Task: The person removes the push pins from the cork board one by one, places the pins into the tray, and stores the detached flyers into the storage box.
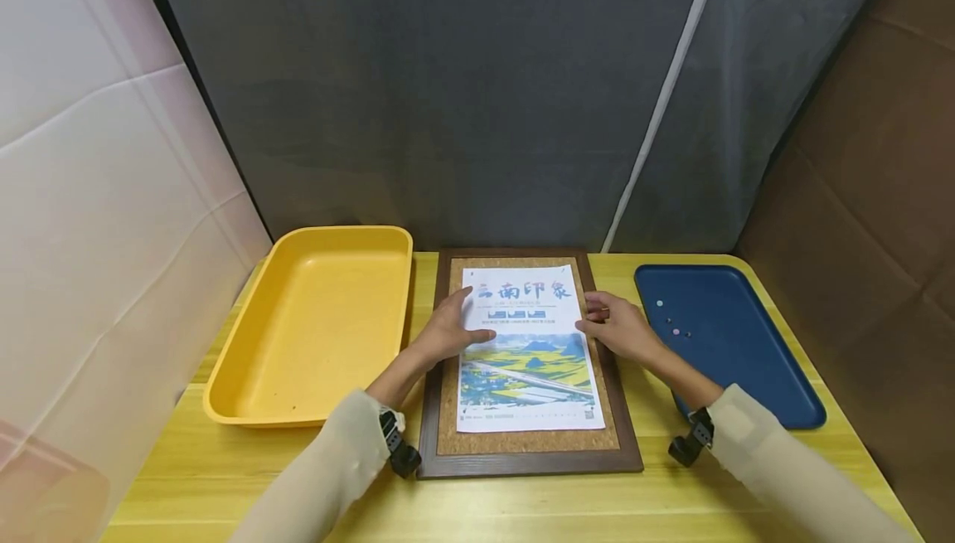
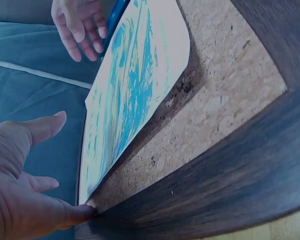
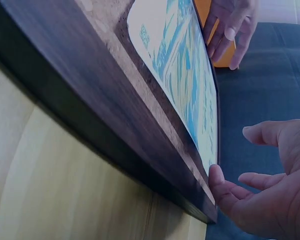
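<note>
A printed poster (image 1: 525, 369) with a blue and yellow landscape and large characters lies on a cork board (image 1: 530, 442) with a dark brown wooden frame (image 1: 530, 466). Small dark marks show at its two top corners. My left hand (image 1: 446, 332) rests along the poster's left edge, thumb out over the paper, fingers loosely extended. At the opposite edge, my right hand (image 1: 619, 329) has its fingertips at the paper's side and the frame. Both wrist views show the poster's lower edge lifted a little off the cork (image 2: 225, 90), with relaxed fingers near the far edges.
A large yellow tray (image 1: 313, 327) stands left of the board. On the right, a blue tray (image 1: 734, 344) holds several tiny pale and dark round pieces (image 1: 676, 332). Grey cloth (image 1: 418, 95) hangs behind the wooden table (image 1: 522, 514), with side panels left and right.
</note>
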### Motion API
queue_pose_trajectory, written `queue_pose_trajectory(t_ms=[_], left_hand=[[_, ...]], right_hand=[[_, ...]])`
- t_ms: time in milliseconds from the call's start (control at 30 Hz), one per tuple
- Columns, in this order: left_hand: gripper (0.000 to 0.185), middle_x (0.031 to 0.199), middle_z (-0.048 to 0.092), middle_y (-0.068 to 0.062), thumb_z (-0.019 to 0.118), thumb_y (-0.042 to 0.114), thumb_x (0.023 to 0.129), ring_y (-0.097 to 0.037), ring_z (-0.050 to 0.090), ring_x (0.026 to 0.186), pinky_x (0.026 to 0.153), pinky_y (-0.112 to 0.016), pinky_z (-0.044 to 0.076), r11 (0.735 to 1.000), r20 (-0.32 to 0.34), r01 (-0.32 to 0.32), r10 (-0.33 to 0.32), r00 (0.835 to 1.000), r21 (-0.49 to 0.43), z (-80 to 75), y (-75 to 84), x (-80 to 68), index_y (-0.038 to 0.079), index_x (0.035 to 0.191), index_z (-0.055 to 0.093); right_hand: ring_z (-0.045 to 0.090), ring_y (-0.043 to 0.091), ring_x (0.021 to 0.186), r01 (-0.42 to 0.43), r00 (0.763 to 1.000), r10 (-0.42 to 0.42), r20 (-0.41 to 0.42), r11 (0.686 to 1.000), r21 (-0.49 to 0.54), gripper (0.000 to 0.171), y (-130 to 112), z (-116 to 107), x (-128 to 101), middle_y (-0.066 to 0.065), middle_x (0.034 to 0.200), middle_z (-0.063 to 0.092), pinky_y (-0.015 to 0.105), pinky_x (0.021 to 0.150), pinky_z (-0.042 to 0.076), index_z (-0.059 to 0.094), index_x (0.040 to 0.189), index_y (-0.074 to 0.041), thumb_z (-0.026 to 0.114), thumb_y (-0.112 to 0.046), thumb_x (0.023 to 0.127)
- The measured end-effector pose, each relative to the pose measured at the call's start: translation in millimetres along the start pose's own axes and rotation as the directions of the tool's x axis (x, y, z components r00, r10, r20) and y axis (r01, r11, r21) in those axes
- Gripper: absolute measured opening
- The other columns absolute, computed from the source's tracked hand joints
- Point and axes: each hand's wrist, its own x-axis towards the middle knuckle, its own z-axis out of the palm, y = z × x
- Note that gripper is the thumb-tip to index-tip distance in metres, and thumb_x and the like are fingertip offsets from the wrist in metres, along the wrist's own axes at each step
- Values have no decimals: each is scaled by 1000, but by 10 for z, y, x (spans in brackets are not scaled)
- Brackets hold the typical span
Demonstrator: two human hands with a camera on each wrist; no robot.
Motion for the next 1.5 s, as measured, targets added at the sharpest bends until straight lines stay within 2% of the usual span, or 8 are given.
queue_pose_trajectory(t_ms=[233,433,700,833,1000,1133,1367,1500], left_hand=[[97,171,30,-24,87,19,88,-44,28,158,126,-59,26,997,13,41,-40,999,-63,48,7,-1,4,165,31],[95,170,31,-24,87,16,88,-43,29,157,126,-59,27,996,12,32,-31,999,-87,73,-3,13,4,165,33],[86,168,33,-25,86,11,88,-44,30,156,126,-57,27,994,-42,20,-25,999,-109,90,-1,18,1,161,41],[77,164,37,-28,85,7,89,-45,36,153,124,-55,32,998,-97,3,-9,995,-61,99,-17,35,-4,156,47],[72,163,34,-32,81,1,90,-47,35,152,124,-54,32,999,-134,-13,8,991,-35,98,-56,22,-9,153,48],[67,163,32,-34,77,-5,90,-50,33,153,124,-56,31,999,-140,-28,22,990,-40,88,-91,-5,-11,151,50],[61,155,50,-31,69,-14,90,-44,46,147,121,-53,38,997,-113,-68,65,991,-25,68,-113,-27,-12,149,52],[59,154,52,-31,67,-14,91,-42,48,146,119,-52,40,997,-98,-69,66,993,-23,63,-106,-31,-12,149,52]], right_hand=[[65,40,123,-21,1000,21,17,1000,-18,63,-18,98,27,29,140,63,48,98,58,47,151,12,73,-16,101],[64,40,123,-46,999,46,12,999,-22,63,-47,130,18,28,139,63,50,101,56,48,151,11,73,-16,100],[64,39,122,-79,997,79,-20,997,1,60,-50,169,15,27,140,63,50,100,56,51,150,8,73,-15,100],[65,37,118,-87,994,88,-57,996,25,56,-44,197,15,26,138,64,47,96,58,55,148,7,74,-12,99],[67,34,110,-83,992,86,-93,996,29,49,-31,234,16,25,131,64,40,87,61,62,141,6,76,-8,96],[67,30,101,-70,993,72,-90,997,23,39,-27,256,13,22,119,67,35,79,58,70,131,4,77,-6,94],[60,24,84,-51,995,53,-79,998,27,34,-3,278,12,12,96,69,32,69,49,74,125,3,78,-3,92],[56,22,80,-47,996,49,-77,998,30,34,11,289,16,10,90,65,31,66,45,74,125,4,77,-1,92]])
